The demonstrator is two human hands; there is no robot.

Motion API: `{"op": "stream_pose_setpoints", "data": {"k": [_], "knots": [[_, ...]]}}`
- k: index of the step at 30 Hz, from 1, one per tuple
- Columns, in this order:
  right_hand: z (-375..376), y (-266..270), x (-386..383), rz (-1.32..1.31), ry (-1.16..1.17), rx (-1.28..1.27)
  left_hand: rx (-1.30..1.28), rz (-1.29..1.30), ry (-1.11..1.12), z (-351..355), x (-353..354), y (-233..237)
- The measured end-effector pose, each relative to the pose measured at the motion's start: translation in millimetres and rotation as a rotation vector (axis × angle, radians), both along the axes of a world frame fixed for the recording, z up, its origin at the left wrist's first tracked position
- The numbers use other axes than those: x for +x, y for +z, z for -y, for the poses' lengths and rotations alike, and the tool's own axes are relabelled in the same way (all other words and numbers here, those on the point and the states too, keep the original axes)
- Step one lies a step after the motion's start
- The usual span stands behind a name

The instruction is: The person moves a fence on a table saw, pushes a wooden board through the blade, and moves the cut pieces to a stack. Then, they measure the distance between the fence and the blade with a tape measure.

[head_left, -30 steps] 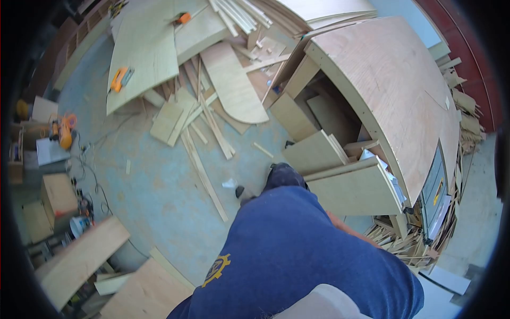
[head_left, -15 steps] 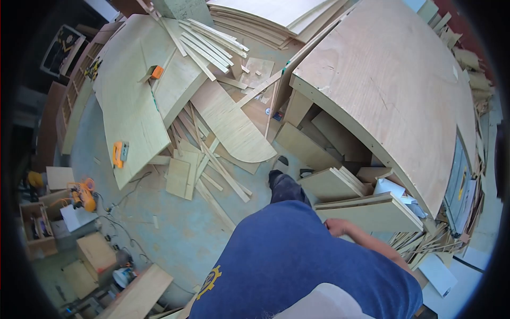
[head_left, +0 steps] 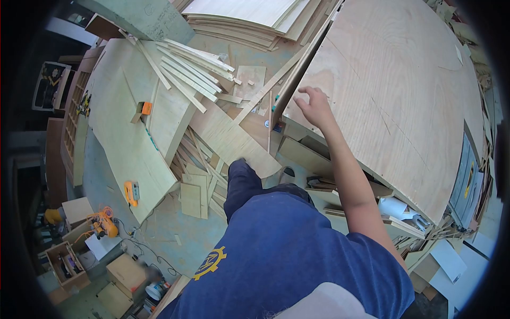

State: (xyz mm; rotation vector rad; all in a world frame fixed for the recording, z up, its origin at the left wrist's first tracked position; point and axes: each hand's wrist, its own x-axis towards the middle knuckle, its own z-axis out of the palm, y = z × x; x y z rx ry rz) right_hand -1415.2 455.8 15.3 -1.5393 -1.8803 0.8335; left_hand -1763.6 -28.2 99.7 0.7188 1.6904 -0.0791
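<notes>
R hand [head_left: 314, 108] at corner of plywood surface [head_left: 404, 80], fingers [head_left: 304, 91] loosely spread, gripping nothing. L hand out of view.

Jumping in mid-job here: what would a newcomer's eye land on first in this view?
First, the right hand, open, reaching onto the left corner of the big pale curved plywood worktop that fills the upper right. Next, the bundle of long thin wooden strips lying across the bent plywood sheet at upper left, with a small orange tool lower on that sheet. Plywood offcuts litter the floor between.
</notes>
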Motion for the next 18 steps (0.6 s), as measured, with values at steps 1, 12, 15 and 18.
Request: {"op": "stream_pose_setpoints", "data": {"k": [1, 12, 15, 18], "knots": [[-18, -4, -9, 0.051, -0.070, 0.010, -0.017, 0.015, -0.060, -27, -4, 14], [-109, -88, -57, 0.584, -0.687, -0.024, 0.531, -0.174, -0.808, -420, -186, -122], [-115, -82, -66, 0.723, -0.736, 0.012, 0.643, 0.102, -0.790, -539, -153, -101], [-115, -78, -64, 0.688, -0.728, 0.072, 0.684, 0.664, -0.883, -604, -66, -56]]}}
